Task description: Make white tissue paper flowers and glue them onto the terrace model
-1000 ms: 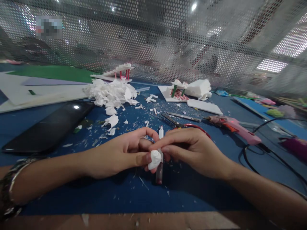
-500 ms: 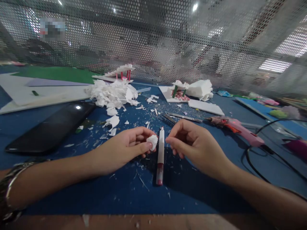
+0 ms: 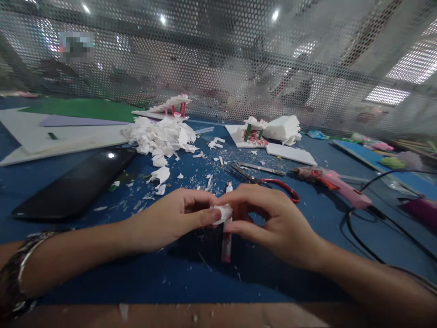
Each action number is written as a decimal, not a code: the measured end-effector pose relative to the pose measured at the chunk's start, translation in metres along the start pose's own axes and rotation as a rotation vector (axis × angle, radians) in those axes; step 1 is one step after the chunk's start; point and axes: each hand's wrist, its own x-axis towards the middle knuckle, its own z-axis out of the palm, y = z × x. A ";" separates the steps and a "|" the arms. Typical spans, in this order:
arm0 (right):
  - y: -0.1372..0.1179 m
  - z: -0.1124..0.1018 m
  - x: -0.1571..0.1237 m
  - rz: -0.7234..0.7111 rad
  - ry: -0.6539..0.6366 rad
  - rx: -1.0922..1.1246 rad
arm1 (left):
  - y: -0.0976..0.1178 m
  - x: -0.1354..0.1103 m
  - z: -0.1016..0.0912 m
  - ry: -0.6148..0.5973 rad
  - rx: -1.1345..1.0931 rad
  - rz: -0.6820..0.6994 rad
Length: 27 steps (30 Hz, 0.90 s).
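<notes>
Between my hands is a small crumpled white piece (image 3: 223, 214), which looks like paper or foam. My left hand (image 3: 177, 218) is closed, pinching it between thumb and fingers. On its right side, my right hand (image 3: 273, 218) has its thumb and fingertips closed around the piece's edge, partly hidden. Beneath, a white pen with a red end (image 3: 226, 253) lies on the blue table, its middle covered by the fingers. Red-handled scissors (image 3: 282, 184) lie just beyond my right hand, alongside a metal blade-like tool (image 3: 261, 168).
A black phone (image 3: 73, 184) lies at left, near a heap of white scraps (image 3: 160, 134). At right are a pink glue gun (image 3: 336, 182) with a black cord and a blue board (image 3: 378, 159). Small models (image 3: 254, 130) stand toward the perforated metal screen (image 3: 218, 68).
My right hand has moved left to meet my left hand, and its fingers now touch the white piece. The scissors' red handle has come into sight.
</notes>
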 end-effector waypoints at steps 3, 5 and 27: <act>-0.002 0.003 0.000 0.041 -0.031 0.019 | -0.001 0.000 -0.001 -0.042 0.049 0.018; -0.001 0.003 0.001 0.022 -0.047 0.030 | -0.002 0.000 -0.002 -0.071 0.056 0.023; 0.000 0.005 -0.002 -0.052 0.050 0.003 | -0.001 -0.006 0.003 -0.191 0.006 0.174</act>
